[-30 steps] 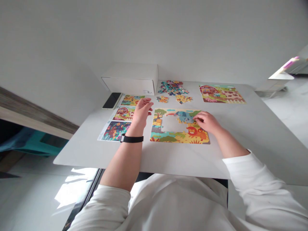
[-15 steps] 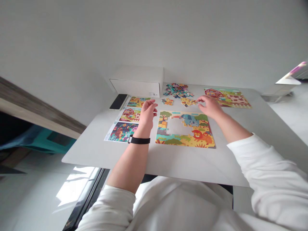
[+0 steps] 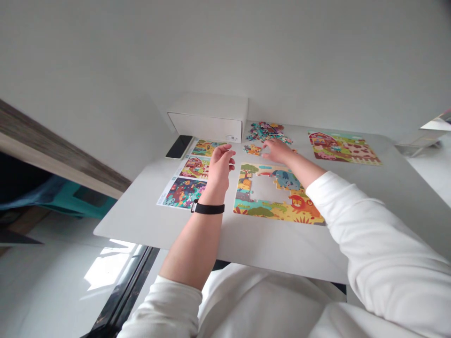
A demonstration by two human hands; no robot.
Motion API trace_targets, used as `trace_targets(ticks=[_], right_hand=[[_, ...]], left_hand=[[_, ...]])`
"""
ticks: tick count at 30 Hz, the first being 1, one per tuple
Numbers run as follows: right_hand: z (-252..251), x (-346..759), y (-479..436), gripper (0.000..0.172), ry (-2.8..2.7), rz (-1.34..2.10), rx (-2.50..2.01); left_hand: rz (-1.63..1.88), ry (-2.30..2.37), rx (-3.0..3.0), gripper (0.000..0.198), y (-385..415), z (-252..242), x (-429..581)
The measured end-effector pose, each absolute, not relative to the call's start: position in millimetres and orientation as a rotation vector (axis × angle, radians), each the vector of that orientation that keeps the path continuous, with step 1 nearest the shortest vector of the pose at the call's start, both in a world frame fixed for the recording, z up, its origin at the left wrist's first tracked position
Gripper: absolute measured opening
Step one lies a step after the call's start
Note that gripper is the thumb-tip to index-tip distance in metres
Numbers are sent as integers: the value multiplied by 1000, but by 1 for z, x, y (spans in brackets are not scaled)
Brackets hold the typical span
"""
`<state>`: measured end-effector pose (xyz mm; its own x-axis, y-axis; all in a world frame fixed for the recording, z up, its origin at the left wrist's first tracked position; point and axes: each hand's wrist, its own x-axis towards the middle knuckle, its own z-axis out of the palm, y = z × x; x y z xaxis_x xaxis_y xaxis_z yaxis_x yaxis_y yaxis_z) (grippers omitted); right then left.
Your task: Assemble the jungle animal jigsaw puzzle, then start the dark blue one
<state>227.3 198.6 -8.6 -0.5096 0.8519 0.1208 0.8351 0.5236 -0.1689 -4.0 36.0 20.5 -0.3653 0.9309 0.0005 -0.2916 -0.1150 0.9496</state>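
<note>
A partly built puzzle [image 3: 260, 212] lies on the table [image 3: 141, 220], its middle unfilled. Beyond its far edge sits a small piece cluster [image 3: 252, 149], probably light, stiff card, best pinched at opposite edges, as its joints may part. The right hand [image 3: 277, 151], also beyond the puzzle, has its fingertips near the cluster; whether it grips anything cannot be told, and it hides what lies beneath. The left hand [image 3: 221, 164], left of the puzzle, is loosely curled, visibly holding nothing.
</note>
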Motion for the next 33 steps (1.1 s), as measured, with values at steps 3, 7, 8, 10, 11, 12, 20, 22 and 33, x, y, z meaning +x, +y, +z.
trace_targets(ticks=[3,7,8,10,11,12,20,22,33], right_hand=[[-18,214,198,48,-2570,119,-1467],[-24,206,199,50,-2533,130,-1471],[-24,205,200,49,-2526,140,-1474],[-24,203,200,47,-2516,160,-1487],[-23,202,200,45,-2514,162,-1491],[-22,202,200,43,-2513,155,-1491],[-13,222,189,34,-2488,40,-1366],[-9,235,180,34,-2474,17,-1293],[32,303,61,42,-2355,-60,-1154]], left_hand=[[1623,1239,849,29,36,20,-4],[1599,1290,865,29,37,21,-4],[1600,1289,859,29,37,21,-4],[1605,1283,847,29,37,21,-3],[1607,1281,841,28,37,20,-3],[1609,1278,834,28,38,20,-3],[1628,1217,830,28,38,20,-3],[1612,1217,839,28,35,21,-2],[1380,1215,1128,23,26,21,13]])
